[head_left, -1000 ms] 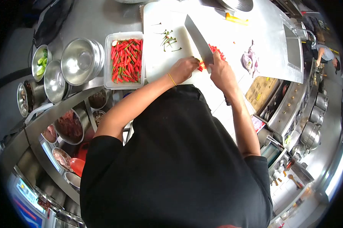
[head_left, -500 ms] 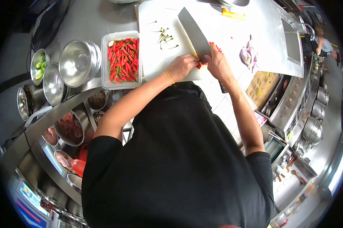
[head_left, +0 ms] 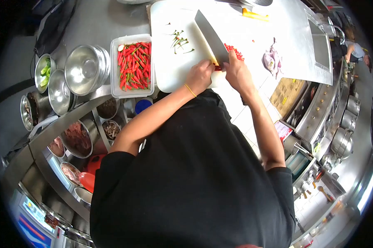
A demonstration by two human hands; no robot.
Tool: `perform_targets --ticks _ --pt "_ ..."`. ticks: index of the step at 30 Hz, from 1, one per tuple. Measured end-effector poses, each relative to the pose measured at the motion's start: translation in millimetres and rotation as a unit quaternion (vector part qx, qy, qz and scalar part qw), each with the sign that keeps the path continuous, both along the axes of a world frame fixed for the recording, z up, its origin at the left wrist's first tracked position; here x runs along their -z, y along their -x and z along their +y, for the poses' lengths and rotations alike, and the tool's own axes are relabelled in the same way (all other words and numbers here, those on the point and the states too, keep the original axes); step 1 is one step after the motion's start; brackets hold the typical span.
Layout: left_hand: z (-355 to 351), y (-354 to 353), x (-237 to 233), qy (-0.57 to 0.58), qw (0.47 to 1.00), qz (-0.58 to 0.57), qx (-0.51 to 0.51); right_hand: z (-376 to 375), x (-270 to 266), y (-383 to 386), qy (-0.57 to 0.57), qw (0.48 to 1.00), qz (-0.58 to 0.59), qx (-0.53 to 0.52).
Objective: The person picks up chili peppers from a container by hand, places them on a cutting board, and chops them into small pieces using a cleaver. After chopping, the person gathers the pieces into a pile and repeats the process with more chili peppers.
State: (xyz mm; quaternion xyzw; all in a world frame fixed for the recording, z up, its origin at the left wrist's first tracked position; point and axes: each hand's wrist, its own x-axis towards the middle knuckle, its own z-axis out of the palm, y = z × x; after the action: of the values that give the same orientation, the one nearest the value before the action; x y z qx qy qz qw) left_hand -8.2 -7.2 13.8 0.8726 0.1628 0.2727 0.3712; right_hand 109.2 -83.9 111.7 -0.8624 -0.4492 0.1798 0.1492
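My right hand (head_left: 238,76) is closed round the handle of a cleaver (head_left: 210,35), whose wide blade points up and left over the white cutting board (head_left: 167,76). Close to the blade's heel, my left hand (head_left: 200,76), with a yellow band at its wrist, curls its fingers down on red chilies (head_left: 218,68); the fingers partly hide them. Chopped chili (head_left: 235,51) lies in a small heap on the blade's right side. Several green stems (head_left: 179,41) are scattered on the board's left part. A clear plastic tub (head_left: 113,70) full of whole red chilies stands left of the board.
Stacked steel bowls (head_left: 82,68) stand left of the tub. Right of the board lie a purplish, bulb-like item (head_left: 272,60) and a yellow-handled tool (head_left: 255,15). A sink (head_left: 321,53) is at the upper right, stoves (head_left: 314,108) below it. Another person (head_left: 354,50) is far right.
My left hand has drawn in slightly to the right and down, its fingers more curled. More of the chopped heap shows beside the blade. The cleaver has barely shifted.
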Motion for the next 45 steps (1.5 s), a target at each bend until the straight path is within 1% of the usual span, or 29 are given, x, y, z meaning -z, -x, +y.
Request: perform_targets --ticks 1,4,5,6,8,10,12,14,15,17,20,22,24,26,29,32,33,35,36,37,38,39,40,41,42,43,44,45 --pt "3 -2 -1 -0.001 1.000 0.002 -0.008 3 -4 -5 -0.003 1.000 0.004 -0.018" --pt "1 -1 -4 0.001 1.000 0.019 -0.011 -2 -16 3 0.023 0.999 0.011 -0.020" --pt "0 -2 -4 0.002 1.000 -0.020 -0.022 -1 -3 7 0.021 1.000 0.008 0.000" --pt "-1 -3 0 0.002 1.000 -0.021 -0.021 3 6 11 0.017 1.000 0.002 0.022" --pt "-1 -5 6 0.001 1.000 -0.020 -0.019 5 8 5 0.007 1.000 0.003 0.021" --pt "-2 -4 3 0.000 1.000 -0.014 -0.008 5 -1 -1 -0.001 1.000 0.009 -0.012" --pt "-1 -2 3 0.001 1.000 0.002 -0.007 3 -8 1 0.023 1.000 0.016 -0.013" --pt "-2 1 5 0.005 1.000 -0.006 -0.013 1 -3 10 0.009 1.000 0.014 0.003" --pt "-2 -1 5 0.004 1.000 -0.022 -0.014 6 7 13 0.027 0.999 0.013 0.040" --pt "2 -5 5 -0.002 0.999 -0.029 -0.016 16 10 2 0.011 1.000 0.009 0.022" --pt "0 -1 3 -0.005 1.000 -0.018 -0.007 13 -7 2 -0.004 1.000 0.016 0.001" --pt "-2 4 2 -0.001 1.000 0.002 -0.006 5 -18 13 0.026 1.000 0.010 -0.004" --pt "-1 3 0 0.006 1.000 -0.014 -0.005 7 5 22 0.034 0.999 -0.008 0.037" --pt "0 1 2 -0.002 0.999 -0.040 -0.006 10 9 14 0.007 0.999 -0.002 0.032" --pt "2 -3 3 -0.001 1.000 -0.021 -0.005 8 -1 9 0.009 1.000 0.003 0.006" --pt "0 6 1 0.010 1.000 0.009 0.011 3 4 19 0.006 1.000 0.009 0.020" --pt "1 5 3 0.006 1.000 -0.019 0.010 8 13 24 0.035 0.998 -0.005 0.054" --pt "3 1 3 0.000 0.998 -0.057 -0.005 18 15 14 0.027 0.998 -0.008 0.048" --pt "0 4 5 0.001 0.998 -0.058 0.004 16 15 12 0.027 0.998 -0.006 0.048" --pt "4 4 6 0.002 0.998 -0.057 0.021 12 18 0 -0.036 0.999 0.019 0.030" --pt "12 1 8 0.002 0.998 -0.060 0.035 9 19 -13 -0.037 0.999 0.024 0.016" --pt "18 0 9 0.000 0.997 -0.063 0.035 7 11 -20 -0.029 0.999 0.015 -0.005" --pt "24 0 11 -0.012 0.996 -0.061 0.062 7 6 -24 -0.019 0.999 0.008 -0.028" --pt "26 1 12 -0.022 0.994 -0.056 0.090 6 1 -25 -0.018 0.999 0.009 -0.031" --pt "29 1 12 -0.021 0.994 -0.054 0.087 7 -9 -23 0.013 0.999 0.000 -0.032" --pt "33 -1 11 -0.046 0.991 -0.074 0.097 7 -15 -20 0.043 0.998 -0.011 -0.032" --pt "35 -2 10 -0.071 0.987 -0.095 0.108 5 -15 -15 0.043 0.998 -0.010 -0.033" --pt "36 -1 8 -0.071 0.987 -0.093 0.106 3 -13 -10 0.039 0.999 -0.013 -0.027"
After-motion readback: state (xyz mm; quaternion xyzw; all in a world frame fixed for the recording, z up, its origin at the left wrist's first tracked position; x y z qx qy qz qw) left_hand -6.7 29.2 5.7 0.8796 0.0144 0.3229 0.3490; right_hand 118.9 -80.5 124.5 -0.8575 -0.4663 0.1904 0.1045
